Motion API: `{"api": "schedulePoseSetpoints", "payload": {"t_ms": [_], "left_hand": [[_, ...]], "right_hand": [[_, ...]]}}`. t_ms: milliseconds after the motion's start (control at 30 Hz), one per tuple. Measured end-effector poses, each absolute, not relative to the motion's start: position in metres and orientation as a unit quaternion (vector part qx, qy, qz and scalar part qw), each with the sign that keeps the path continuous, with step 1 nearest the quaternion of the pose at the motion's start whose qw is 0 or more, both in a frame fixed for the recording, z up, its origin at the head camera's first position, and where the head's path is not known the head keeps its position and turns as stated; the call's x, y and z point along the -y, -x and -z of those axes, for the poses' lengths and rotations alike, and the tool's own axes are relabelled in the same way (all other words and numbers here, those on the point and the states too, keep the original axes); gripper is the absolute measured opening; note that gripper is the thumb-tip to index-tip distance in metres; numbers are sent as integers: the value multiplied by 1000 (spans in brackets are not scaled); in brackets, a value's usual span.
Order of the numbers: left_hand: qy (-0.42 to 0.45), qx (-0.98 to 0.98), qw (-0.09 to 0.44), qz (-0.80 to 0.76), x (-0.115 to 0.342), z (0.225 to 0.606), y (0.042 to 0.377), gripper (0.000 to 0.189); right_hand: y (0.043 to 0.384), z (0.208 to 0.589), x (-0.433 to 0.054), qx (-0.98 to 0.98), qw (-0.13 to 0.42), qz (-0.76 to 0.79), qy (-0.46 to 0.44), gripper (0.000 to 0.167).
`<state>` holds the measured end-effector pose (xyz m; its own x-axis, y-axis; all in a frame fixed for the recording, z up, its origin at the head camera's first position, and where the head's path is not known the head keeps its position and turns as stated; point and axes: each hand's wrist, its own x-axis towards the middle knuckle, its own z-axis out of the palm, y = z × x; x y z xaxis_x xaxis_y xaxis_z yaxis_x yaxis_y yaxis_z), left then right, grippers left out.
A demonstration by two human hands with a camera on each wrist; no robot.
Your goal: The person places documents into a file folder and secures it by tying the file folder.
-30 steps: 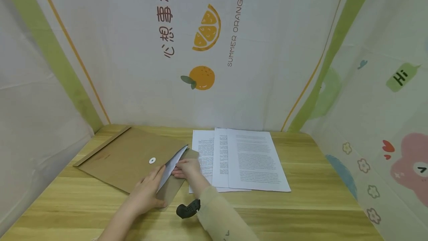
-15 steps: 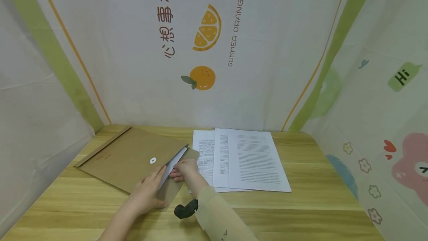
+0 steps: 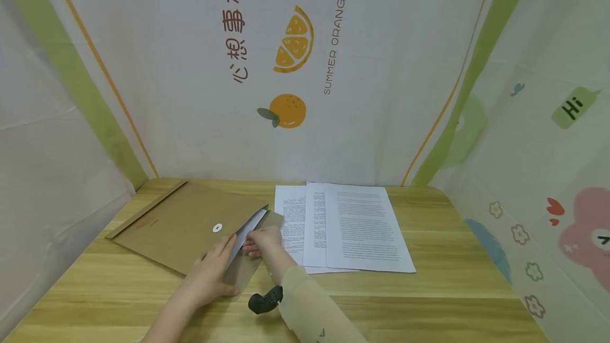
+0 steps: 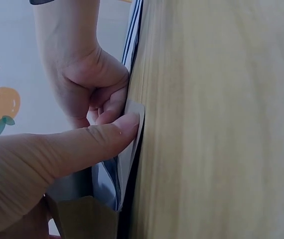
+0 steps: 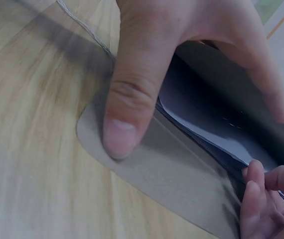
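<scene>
A brown paper document envelope (image 3: pixel 181 221) with a white button lies on the left of the table, its flap (image 5: pixel 147 169) folded out flat. White sheets of paper (image 3: pixel 246 235) show inside its mouth. My left hand (image 3: pixel 209 269) spreads over the mouth: the straight thumb presses the flap, and the fingers rest on the upper panel, in the right wrist view too. My right hand (image 3: pixel 267 242) pinches the edge of the sheets at the mouth, thumb against fingers. How far the sheets reach into the envelope is hidden.
Several printed sheets (image 3: pixel 367 226) lie overlapping to the right of the envelope, on the wooden table (image 3: pixel 429 300). A string (image 5: pixel 84 27) trails from beside the flap. Patterned white cloth (image 3: pixel 381 136) walls in the back and sides. A black device (image 3: pixel 265 300) sits at my right wrist.
My right hand has shifted very slightly left at the envelope's mouth, still pinching the sheets. The left hand and the envelope stay in place.
</scene>
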<state>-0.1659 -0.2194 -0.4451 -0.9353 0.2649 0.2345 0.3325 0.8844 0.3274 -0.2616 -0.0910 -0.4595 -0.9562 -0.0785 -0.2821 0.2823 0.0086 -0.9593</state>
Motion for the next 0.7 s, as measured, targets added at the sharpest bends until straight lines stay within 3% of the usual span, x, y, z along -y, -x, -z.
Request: {"api": "schedulePoseSetpoints", "payload": {"t_ms": [333, 700], "left_hand": [[158, 966, 97, 180, 218, 443, 166, 117], [163, 965, 66, 194, 220, 444, 165, 108]], "right_hand": [[264, 463, 93, -689, 110, 713, -65, 6], [268, 468, 91, -683, 113, 718, -74, 8]]}}
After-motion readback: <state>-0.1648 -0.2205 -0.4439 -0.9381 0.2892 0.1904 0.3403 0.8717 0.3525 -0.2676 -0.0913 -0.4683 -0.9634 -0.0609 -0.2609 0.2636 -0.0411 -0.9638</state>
